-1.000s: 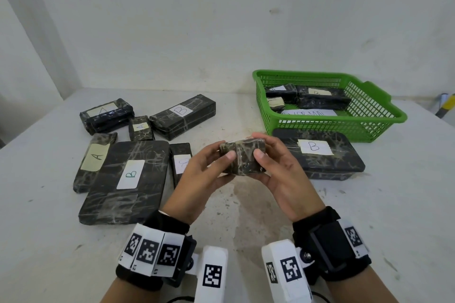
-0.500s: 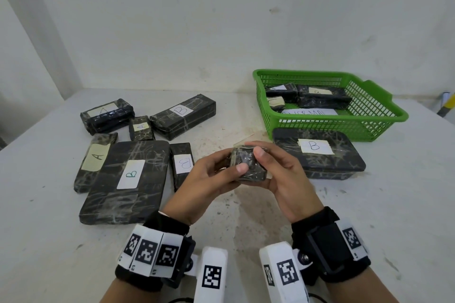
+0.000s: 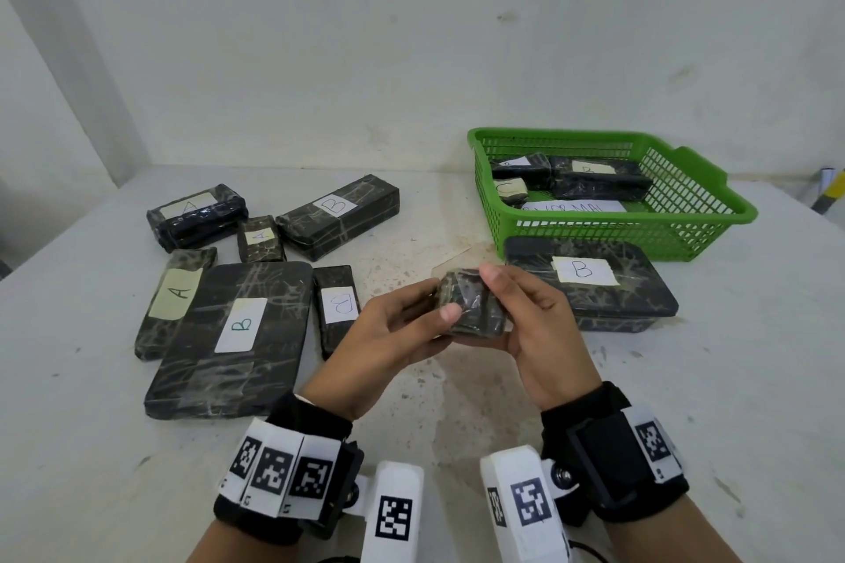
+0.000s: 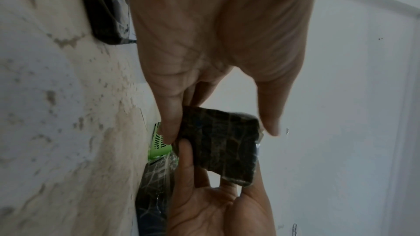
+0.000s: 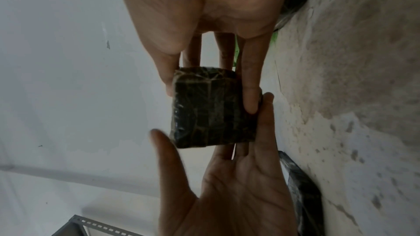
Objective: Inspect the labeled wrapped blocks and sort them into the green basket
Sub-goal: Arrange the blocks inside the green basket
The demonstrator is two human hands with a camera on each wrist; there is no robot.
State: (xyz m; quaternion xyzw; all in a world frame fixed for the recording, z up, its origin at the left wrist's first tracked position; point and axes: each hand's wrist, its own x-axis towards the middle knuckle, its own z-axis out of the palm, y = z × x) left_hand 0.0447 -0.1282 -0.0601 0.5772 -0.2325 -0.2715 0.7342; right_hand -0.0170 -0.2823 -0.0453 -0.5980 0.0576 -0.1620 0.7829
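A small dark wrapped block [image 3: 471, 304] [image 4: 221, 143] [image 5: 211, 109] is held above the table's middle between both hands. My left hand [image 3: 407, 325] holds its near-left side with thumb on top and fingers underneath. My right hand [image 3: 526, 311] grips the right side, thumb on the top edge. No label shows on the faces turned toward the cameras. The green basket [image 3: 686, 215] stands at the back right and holds several wrapped blocks plus a white paper slip [image 3: 576, 207].
A large flat block marked B [image 3: 594, 283] lies just in front of the basket, behind my right hand. At the left lie several labeled blocks: a big B slab [image 3: 237, 334], an A strip [image 3: 176, 297], a small B block [image 3: 336, 306], others behind.
Both hands have turned the small block over between the fingers and shifted it slightly toward me; the thumbs have moved on its top face. Nothing else has moved.
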